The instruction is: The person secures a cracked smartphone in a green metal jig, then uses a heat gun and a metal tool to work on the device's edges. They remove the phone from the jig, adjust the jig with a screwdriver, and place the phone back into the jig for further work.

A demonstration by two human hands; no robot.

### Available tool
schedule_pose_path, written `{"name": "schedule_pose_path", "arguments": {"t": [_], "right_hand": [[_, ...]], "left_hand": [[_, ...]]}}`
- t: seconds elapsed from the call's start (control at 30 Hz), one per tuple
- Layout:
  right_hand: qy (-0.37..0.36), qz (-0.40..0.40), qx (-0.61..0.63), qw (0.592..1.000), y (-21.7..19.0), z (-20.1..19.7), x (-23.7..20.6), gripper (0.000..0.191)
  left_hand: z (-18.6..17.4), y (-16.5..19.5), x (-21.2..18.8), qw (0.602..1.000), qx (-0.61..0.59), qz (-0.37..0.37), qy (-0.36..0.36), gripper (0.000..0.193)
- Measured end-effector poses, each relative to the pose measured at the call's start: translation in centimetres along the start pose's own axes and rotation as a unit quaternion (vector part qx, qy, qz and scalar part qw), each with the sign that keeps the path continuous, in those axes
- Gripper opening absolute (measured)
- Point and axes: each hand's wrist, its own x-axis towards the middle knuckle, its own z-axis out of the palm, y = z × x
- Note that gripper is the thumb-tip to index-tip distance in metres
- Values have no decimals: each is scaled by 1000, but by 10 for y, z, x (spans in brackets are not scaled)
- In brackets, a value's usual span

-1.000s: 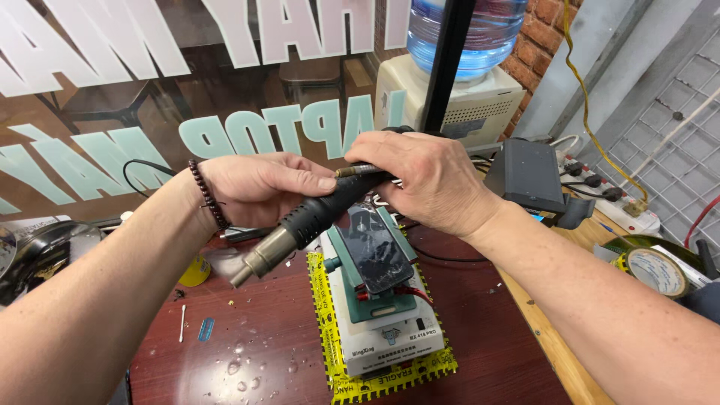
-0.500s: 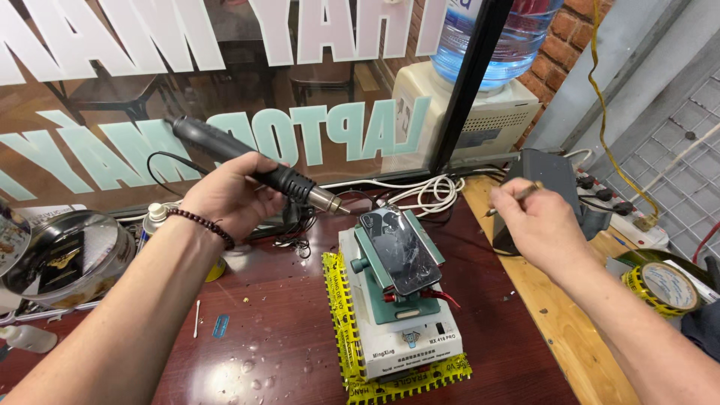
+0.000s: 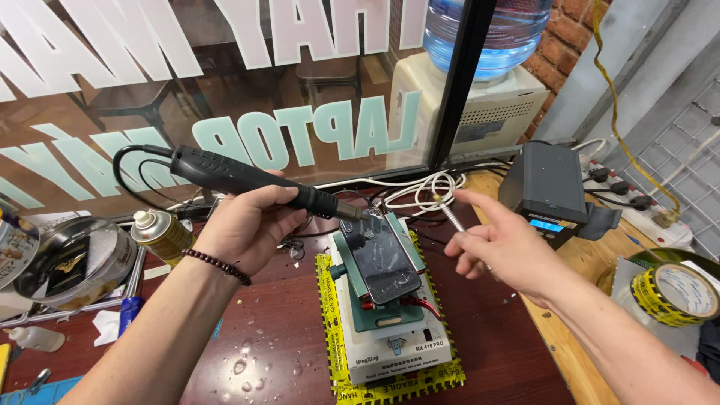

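Bright, even daylight fills the workbench, entering through the glass pane (image 3: 225, 90) beyond both hands, which carries soft reflections. Glare glints off the cracked phone screen (image 3: 384, 259) below the left hand (image 3: 251, 225) and off the metal bowl (image 3: 71, 259) to its left, while shadows stay faint. Focus holds sharp at centre, with wide-angle stretching toward the edges.

A phone (image 3: 381, 264) lies clamped on a fixture (image 3: 390, 330) at the middle of the worktop (image 3: 277, 352). Left of it stand a spray can (image 3: 161, 234) and a metal bowl (image 3: 71, 259). Right of it sits a power station (image 3: 546, 191) (a tape roll (image 3: 675, 292) nearer the front). Behind, cables (image 3: 420, 191) lie before the window (image 3: 225, 90).
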Motion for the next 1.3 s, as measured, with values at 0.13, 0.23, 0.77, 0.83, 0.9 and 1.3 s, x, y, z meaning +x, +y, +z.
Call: {"name": "schedule_pose_path", "arguments": {"t": [0.13,0.23,0.77,0.83,0.9,1.3], "right_hand": [[11,-87,-223,971,-10,12,33,39],[39,-193,-372,907,-21,16,52,28],[-119,-279,-424,853,-44,11,114,27],[-138,-279,-419,853,-48,11,120,27],[-162,-274,-414,853,-52,13,126,27],[-166,-277,-436,840,-52,17,136,25]], "left_hand": [[3,-8,0,999,-9,39,5,36],[3,-14,1,998,-2,69,13,38],[11,-27,5,987,47,147,55,28],[13,-27,5,985,56,150,67,28],[15,-26,3,983,68,151,82,29],[24,-22,2,978,112,164,62,29]]}}
